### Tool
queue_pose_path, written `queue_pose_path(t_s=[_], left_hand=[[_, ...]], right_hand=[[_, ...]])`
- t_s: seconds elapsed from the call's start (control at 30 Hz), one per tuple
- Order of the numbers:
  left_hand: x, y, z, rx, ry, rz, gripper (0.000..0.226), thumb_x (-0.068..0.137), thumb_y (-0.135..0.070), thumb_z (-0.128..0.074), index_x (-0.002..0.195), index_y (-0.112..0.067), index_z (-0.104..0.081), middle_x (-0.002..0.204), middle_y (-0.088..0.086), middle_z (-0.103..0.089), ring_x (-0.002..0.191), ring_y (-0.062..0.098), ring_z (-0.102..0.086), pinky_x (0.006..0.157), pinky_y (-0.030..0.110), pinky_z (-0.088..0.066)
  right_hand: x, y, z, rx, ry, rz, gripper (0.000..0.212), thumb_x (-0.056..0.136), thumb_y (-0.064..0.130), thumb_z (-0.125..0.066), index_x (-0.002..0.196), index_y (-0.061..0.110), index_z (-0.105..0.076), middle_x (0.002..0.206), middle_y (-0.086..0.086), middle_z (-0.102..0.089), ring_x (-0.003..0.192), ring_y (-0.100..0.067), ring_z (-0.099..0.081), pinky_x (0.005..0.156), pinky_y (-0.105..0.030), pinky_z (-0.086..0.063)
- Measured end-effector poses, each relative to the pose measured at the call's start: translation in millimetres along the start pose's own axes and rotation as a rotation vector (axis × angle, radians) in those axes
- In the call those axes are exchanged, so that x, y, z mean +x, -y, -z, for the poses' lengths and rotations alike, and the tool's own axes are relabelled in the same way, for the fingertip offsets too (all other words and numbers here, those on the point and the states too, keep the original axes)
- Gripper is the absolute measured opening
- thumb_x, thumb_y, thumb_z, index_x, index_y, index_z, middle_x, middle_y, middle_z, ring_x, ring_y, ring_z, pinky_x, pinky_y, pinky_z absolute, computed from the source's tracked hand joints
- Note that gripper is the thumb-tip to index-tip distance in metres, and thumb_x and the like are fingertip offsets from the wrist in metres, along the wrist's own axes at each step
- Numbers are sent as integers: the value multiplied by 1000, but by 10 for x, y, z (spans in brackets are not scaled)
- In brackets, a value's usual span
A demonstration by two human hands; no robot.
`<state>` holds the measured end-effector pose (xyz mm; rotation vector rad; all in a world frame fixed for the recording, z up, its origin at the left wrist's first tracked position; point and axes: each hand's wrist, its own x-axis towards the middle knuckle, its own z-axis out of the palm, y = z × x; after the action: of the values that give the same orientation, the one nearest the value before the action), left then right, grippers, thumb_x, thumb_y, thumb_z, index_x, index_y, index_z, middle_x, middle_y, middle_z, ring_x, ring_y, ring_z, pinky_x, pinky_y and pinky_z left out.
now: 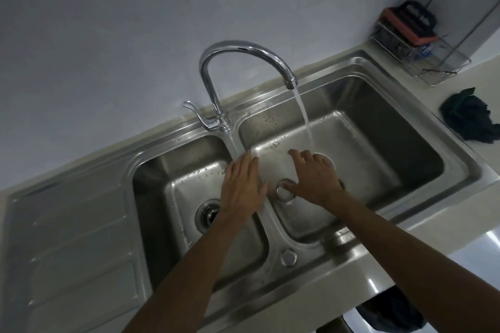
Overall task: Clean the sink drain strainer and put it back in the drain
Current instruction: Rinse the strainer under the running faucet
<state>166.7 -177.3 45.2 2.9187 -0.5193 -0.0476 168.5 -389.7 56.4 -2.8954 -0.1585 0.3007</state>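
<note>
A small round metal strainer (pixel 284 193) lies on the floor of the right basin (pixel 378 149), close to the divider. My right hand (pixel 315 178) is spread palm down over the basin floor, thumb tip resting on the strainer's rim. Its fingers reach toward the pale round drain opening (pixel 326 161), which they partly hide. My left hand (pixel 242 184) hovers flat over the divider between the basins, fingers apart and holding nothing. Water runs from the faucet spout (pixel 290 83) and lands just beyond my right fingertips.
The left basin has its own drain fitting (pixel 207 216). A ribbed drainboard (pixel 81 224) lies at the far left. A wire rack (pixel 424 54) with an orange and black item stands at the back right. A dark green cloth (pixel 470 117) sits on the counter.
</note>
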Motion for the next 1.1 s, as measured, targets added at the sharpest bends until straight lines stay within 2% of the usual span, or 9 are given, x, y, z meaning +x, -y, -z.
queue_pose_path(t_s=[0.1,0.23,0.37,0.5,0.6,0.73,0.83,0.97,1.1], left_hand=[[190,426,370,38,-134,76,69,100,-51,-50,154,-11,-35,164,12,-28,149,30,-30,120,51,-28],[611,947,865,83,-300,182,63,97,-42,-58,146,-6,-45,159,17,-37,146,33,-36,117,50,-29],[956,1204,1030,21,-183,339,73,94,-39,-64,151,-4,-34,162,20,-30,149,37,-28,118,52,-26],[1157,1206,1002,-13,-100,413,72,92,-40,-68,142,2,-38,140,25,-49,129,42,-48,107,52,-36],[1191,1187,971,-47,-126,447,64,90,-34,-71,135,2,-43,133,24,-52,122,42,-52,103,52,-39],[1123,1190,970,-115,-186,447,41,91,-19,-62,127,-2,-50,126,21,-57,118,41,-54,99,50,-39],[1010,1139,971,-159,-261,357,36,92,-14,-62,125,-5,-53,123,19,-58,114,40,-55,97,50,-40],[807,976,891,-156,-321,270,42,92,-15,-62,131,-3,-52,125,19,-59,112,39,-56,94,50,-43],[691,865,836,-172,-324,281,54,90,-18,-69,138,-4,-48,128,19,-57,117,38,-55,96,50,-45]], right_hand=[[-37,230,97,26,-28,32,84,81,62,-67,145,23,-27,135,-12,-52,119,-33,-56,97,-48,-50],[-124,349,177,11,-23,21,75,87,55,-63,144,22,-28,133,-12,-53,119,-33,-55,98,-47,-50],[-268,315,171,-7,27,-19,68,90,48,-61,144,21,-29,133,-13,-51,123,-33,-50,98,-45,-49],[-357,274,176,-38,82,-60,68,91,49,-60,144,22,-28,140,-13,-47,127,-34,-47,95,-48,-51],[-365,244,195,-50,91,-68,67,90,47,-61,144,22,-29,140,-12,-46,129,-34,-46,94,-49,-52],[-357,209,200,-51,104,-75,67,90,47,-61,144,22,-29,140,-12,-46,129,-34,-47,94,-49,-52],[-371,191,189,-54,113,-61,67,91,48,-60,143,21,-28,138,-12,-48,125,-32,-51,93,-47,-53],[-408,149,182,-66,127,-67,67,90,49,-62,140,21,-29,136,-12,-49,120,-31,-54,90,-45,-54],[-448,80,178,-79,129,-83,71,89,50,-64,142,21,-27,140,-11,-47,123,-31,-53,90,-45,-55]])
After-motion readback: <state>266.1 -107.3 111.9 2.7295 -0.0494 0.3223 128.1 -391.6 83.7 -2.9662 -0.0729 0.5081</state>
